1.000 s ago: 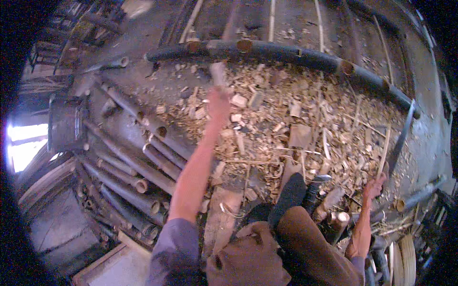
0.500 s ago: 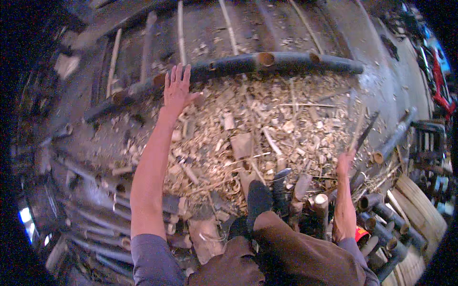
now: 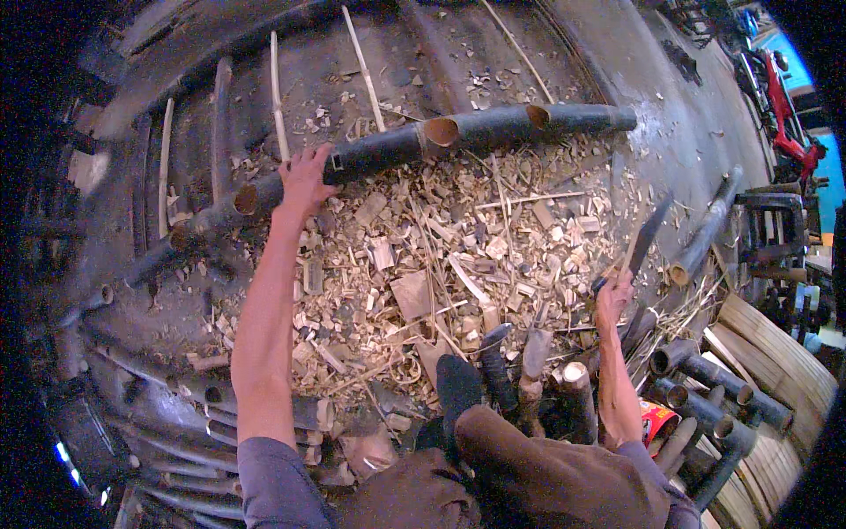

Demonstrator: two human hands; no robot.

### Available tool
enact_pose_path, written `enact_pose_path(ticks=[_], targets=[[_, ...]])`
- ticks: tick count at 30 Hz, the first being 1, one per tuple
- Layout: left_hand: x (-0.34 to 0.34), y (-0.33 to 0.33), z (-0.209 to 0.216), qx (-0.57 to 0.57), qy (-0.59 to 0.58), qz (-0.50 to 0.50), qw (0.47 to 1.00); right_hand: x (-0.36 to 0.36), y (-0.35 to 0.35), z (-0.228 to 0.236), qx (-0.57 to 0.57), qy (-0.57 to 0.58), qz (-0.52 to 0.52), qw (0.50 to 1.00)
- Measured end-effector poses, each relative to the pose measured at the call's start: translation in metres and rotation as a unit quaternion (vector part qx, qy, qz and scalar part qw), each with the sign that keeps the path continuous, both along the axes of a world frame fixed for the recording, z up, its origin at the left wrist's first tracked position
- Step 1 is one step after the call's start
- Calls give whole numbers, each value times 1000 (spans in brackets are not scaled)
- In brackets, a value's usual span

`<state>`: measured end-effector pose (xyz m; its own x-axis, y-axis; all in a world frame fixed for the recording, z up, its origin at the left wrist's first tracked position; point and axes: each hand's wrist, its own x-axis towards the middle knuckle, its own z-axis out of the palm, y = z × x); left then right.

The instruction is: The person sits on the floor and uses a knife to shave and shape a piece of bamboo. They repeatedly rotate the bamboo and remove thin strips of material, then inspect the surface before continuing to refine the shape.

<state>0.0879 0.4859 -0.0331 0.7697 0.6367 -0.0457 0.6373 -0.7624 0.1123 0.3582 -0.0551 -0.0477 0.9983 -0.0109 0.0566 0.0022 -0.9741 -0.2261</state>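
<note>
A long dark bamboo pole (image 3: 379, 152) with several scooped openings lies across the far side of the work area. My left hand (image 3: 306, 181) grips it left of the middle, fingers curled over the top and thumb apart on the near side. My right hand (image 3: 614, 298) is closed round the handle of a machete (image 3: 650, 231), whose dark blade points up and away to the right. A pale thin strip runs along the blade; whether it is also held I cannot tell. Between my hands spreads a heap of bamboo chips (image 3: 414, 256).
Short bamboo lengths (image 3: 705, 401) lie stacked at my right, near a red container (image 3: 657, 421) and split bamboo boards (image 3: 775, 361). Another bamboo pole (image 3: 708, 227) lies farther right. More poles (image 3: 194, 467) lie at lower left. Thin sticks (image 3: 363, 66) stretch beyond the pole.
My left hand, earlier spread at the pole, has come down with its fingers curled over it. The view has shifted, so the pole and chips sit farther left. The machete stays in my right hand.
</note>
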Motion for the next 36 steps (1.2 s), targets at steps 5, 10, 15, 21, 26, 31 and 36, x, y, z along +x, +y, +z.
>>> enact_pose_path(ticks=[5,10,15,21,26,31,36], targets=[[-10,-53,-5,-2,6,-8,1000,7,-4,11,102,-120,111,981],[-20,-127,8,-52,-12,4,999,-8,38,29,155,-165,183,957],[-49,-172,11,-61,-42,1,997,-42,64,37,288,-5,196,937],[-58,-184,2,-48,-16,-18,999,-81,71,69,331,194,172,907],[-54,-189,16,-56,-19,-9,998,-88,82,35,325,99,306,890],[-66,-242,15,28,-103,72,992,-153,109,78,324,109,385,857],[-61,-326,100,-54,-246,29,967,-173,82,116,198,277,472,813]])
